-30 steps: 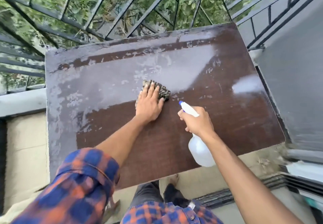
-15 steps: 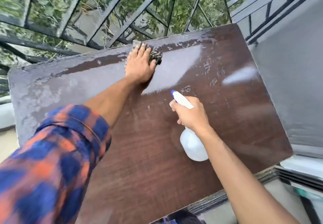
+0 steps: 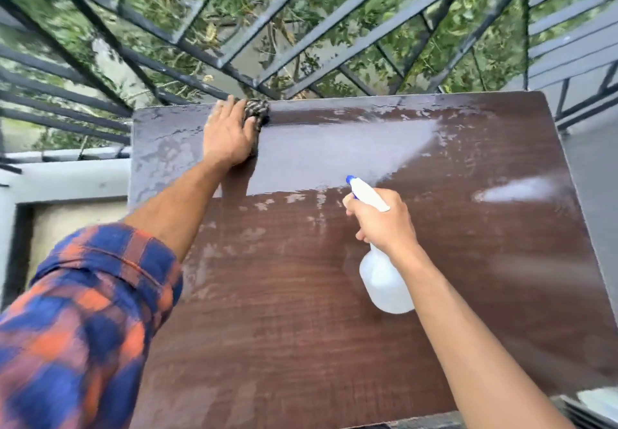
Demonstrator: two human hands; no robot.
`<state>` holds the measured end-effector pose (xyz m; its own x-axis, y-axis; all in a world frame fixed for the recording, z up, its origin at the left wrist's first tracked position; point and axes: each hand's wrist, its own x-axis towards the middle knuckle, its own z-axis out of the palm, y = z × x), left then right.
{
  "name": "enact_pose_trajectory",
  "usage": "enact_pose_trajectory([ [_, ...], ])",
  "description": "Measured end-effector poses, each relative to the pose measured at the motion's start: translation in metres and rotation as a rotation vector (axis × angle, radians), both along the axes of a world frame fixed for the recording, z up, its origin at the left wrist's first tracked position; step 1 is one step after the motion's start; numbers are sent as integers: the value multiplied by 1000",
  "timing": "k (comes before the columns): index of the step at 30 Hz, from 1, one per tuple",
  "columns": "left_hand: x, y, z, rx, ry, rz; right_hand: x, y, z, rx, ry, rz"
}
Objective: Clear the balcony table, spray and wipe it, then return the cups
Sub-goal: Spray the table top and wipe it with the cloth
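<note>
A dark brown wooden table (image 3: 301, 311) fills the view, wet and streaked across its far half. My left hand (image 3: 229, 136) lies flat on a dark patterned cloth (image 3: 257, 111), pressing it onto the table's far edge. My right hand (image 3: 381, 219) grips a white spray bottle (image 3: 384, 281) with a blue nozzle, held above the middle of the table and pointing toward the far left. No cups are in view.
A dark metal railing (image 3: 301, 44) runs just beyond the table's far edge, with greenery behind it. A pale ledge (image 3: 63, 177) lies at the left. A grey wall (image 3: 595, 167) borders the table's right side.
My left hand has slid the cloth from the table's middle up to the far edge. My right hand with the spray bottle has stayed over the middle.
</note>
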<state>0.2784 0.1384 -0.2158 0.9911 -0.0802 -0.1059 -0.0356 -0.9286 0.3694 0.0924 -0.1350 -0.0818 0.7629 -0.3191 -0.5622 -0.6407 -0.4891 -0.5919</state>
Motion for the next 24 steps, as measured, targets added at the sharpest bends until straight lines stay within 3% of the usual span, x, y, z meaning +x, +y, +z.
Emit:
enact_pose_trajectory([
  [5, -29, 116, 0, 33, -11, 254, 0, 51, -2, 38, 9, 103],
  [10, -63, 150, -5, 62, 11, 398, -12, 87, -3, 56, 19, 194],
  [18, -113, 86, -2, 61, -57, 398, -40, 90, -1, 41, 33, 206],
  [24, -154, -50, 11, -32, -20, 87, -68, 56, -2, 3, 7, 93],
])
